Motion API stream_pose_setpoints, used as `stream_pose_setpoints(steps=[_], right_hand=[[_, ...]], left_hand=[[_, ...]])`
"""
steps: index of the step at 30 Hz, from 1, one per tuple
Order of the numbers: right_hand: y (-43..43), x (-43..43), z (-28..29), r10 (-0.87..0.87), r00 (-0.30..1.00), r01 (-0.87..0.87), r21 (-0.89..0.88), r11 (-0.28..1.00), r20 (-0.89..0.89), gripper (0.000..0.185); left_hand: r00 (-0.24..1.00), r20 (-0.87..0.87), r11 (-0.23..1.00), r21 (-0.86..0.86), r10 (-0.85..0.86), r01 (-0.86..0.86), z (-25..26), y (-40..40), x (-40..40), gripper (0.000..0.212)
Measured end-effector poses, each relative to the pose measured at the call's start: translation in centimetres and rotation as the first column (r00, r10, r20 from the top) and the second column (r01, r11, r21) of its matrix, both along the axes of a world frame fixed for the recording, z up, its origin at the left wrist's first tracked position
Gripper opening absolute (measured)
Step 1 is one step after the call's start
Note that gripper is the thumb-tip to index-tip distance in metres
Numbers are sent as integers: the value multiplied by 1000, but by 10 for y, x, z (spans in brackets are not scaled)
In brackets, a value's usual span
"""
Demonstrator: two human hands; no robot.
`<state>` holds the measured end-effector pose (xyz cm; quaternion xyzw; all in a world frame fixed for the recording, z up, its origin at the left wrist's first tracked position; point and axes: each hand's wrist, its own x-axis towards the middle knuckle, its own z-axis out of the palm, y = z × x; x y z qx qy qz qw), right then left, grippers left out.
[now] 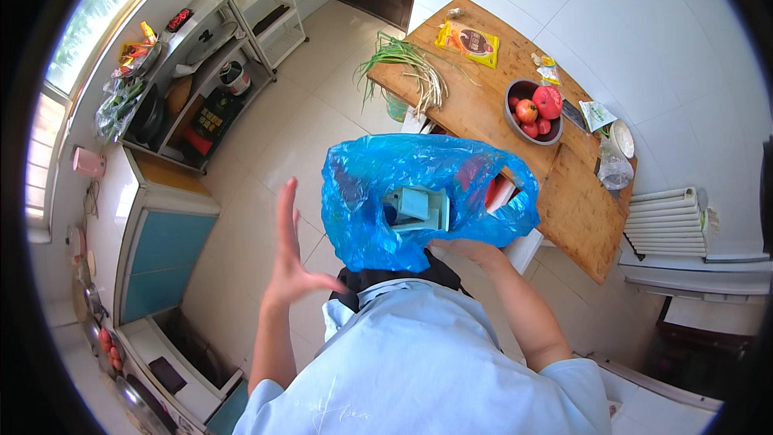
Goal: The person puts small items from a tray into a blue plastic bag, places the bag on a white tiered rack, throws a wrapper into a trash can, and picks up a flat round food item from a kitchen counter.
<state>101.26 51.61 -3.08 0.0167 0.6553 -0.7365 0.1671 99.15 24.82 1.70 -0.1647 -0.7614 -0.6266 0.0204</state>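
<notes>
A crinkled, see-through blue plastic bag (pixel 374 160) hangs in front of my body. My right hand (pixel 474 250) holds it at its near lower side, the fingers mostly hidden by the bag. Through the bag's opening I see small light-blue boxes (pixel 413 203) and a dark blue round thing (pixel 390 213). Something reddish shows dimly through the plastic, not clear enough to name. To the left of the bag, my left hand (pixel 293 266) is raised and holds nothing. Its thumb and fingers are spread wide apart.
On the wooden table (pixel 477 115) beyond the bag are green onions (pixel 423 72), a yellow food packet (pixel 468 42) and a bowl (pixel 513 124) of pomegranates (pixel 526 111). Shelves (pixel 214 48) and a cabinet (pixel 169 254) line the left wall. A white radiator (pixel 664 223) stands right.
</notes>
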Motion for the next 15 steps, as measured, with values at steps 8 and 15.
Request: stream_pose_setpoints(steps=[8, 15], right_hand=[[-10, -5, 3, 31, 840, 229, 406, 885, -542, 80], [-3, -1, 4, -148, 976, 132, -108, 985, -158, 74]], left_hand=[[888, -421, 967, -84, 186, -242, 41, 28, -10, 19], [986, -93, 900, 427, 137, -84, 92, 16, -22, 14]])
